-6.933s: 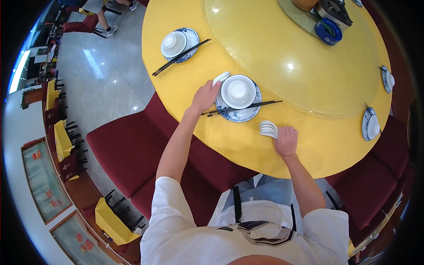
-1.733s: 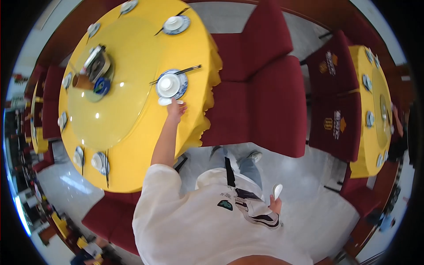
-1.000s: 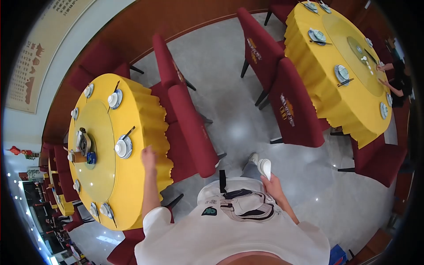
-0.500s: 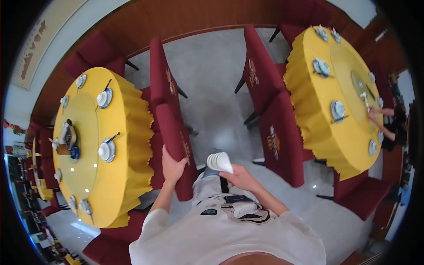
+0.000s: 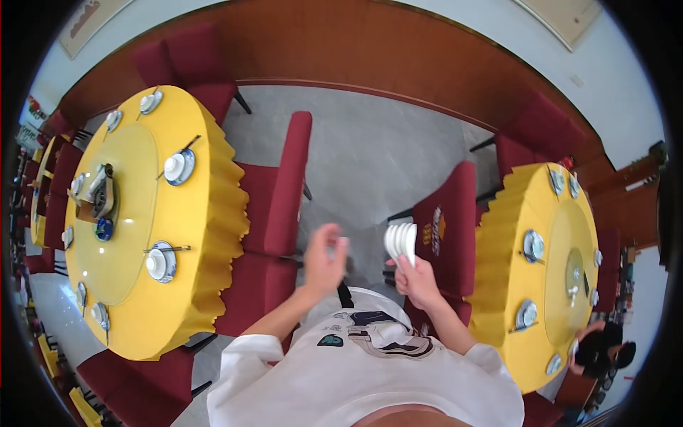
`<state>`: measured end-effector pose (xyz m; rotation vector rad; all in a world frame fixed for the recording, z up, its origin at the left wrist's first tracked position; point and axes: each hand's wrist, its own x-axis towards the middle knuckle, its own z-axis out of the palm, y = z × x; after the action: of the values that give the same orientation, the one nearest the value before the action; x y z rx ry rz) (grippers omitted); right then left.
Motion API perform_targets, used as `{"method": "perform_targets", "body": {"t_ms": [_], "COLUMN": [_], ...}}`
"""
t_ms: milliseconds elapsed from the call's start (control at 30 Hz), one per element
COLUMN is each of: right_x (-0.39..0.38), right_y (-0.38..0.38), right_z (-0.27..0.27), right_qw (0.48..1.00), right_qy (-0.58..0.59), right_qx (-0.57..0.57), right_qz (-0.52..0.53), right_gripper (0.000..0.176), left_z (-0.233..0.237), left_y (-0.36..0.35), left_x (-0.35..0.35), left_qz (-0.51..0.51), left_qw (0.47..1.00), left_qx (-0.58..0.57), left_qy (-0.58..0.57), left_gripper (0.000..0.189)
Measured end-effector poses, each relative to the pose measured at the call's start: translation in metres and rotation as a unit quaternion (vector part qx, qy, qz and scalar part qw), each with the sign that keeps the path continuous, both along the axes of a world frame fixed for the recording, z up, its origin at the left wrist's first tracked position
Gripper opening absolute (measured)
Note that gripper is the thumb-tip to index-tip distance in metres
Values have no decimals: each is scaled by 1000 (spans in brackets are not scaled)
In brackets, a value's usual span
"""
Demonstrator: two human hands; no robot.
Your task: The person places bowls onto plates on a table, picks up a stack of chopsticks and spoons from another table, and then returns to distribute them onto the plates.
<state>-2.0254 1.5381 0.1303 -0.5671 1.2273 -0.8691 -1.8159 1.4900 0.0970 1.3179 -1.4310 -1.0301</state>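
A person in a white shirt is standing on a dining-room floor, the right hand [image 5: 418, 282] gripping a stack of white spoons [image 5: 400, 240] upright, fingers curling tightly round the handles. The left hand [image 5: 324, 257], blurred, is hovering near the stack at nine o'clock, fingers spread and seemingly holding nothing. A yellow-draped counter [image 5: 206, 213] is sitting well apart at nine o'clock, and a red chair [image 5: 449, 231] is standing just beside the spoons at three o'clock.

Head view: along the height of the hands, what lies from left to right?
Left yellow table → red chair → left hand → stack of white spoons → logo-backed red chair → right yellow table.
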Motion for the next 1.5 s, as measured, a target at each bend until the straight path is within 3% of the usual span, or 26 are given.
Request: {"method": "perform_targets", "body": {"t_ms": [67,100,167,333,400,533,600,767,900,1067,1133,1167,1267,1400,1500], "right_x": [-12,-19,-33,-73,-85,-102,-105,-108,-104,-70,-49,-41,2,72,123], "right_y": [-39,-58,-96,-193,-235,-303,-331,-393,-448,-538,-575,-600,-648,-702,-722], "right_z": [14,18,18,-7,-12,-10,-5,-13,-16,-20,-26,-32,-15,-7,-21], "right_qw": [998,998,996,987,987,984,986,984,989,992,990,957,913,879,795], "right_qy": [-61,-69,-87,-114,-125,-78,-67,-60,-38,-29,21,195,243,264,276], "right_qx": [-2,-12,-34,-105,-81,-144,-123,-126,-110,-94,-136,-188,-296,-308,-416], "right_qz": [-19,-11,2,44,53,73,85,107,94,81,35,106,138,252,346], "right_gripper": [31,30,30,26,24,23,24,25,24,25,26,24,21,22,25], "left_z": [0,4,29,34,38,43,42,30,24,-1,-13,-13,-8,-14,-27], "left_y": [-33,-47,-75,-165,-198,-264,-287,-345,-400,-485,-514,-532,-578,-607,-613], "left_x": [-34,-51,-82,-123,-139,-163,-168,-174,-172,-143,-125,-116,-79,-24,18], "left_qz": [-135,-133,-177,-225,-222,-173,-127,-86,-57,-62,-61,-34,32,145,270], "left_qw": [969,971,904,918,921,922,883,846,857,887,900,917,918,910,872], "left_qx": [155,152,228,185,194,233,282,320,343,287,260,242,213,152,127], "left_qy": [137,131,314,270,256,256,352,419,379,357,343,316,333,358,387], "left_gripper": [29,29,30,30,26,22,21,25,26,28,27,26,25,25,25]}}
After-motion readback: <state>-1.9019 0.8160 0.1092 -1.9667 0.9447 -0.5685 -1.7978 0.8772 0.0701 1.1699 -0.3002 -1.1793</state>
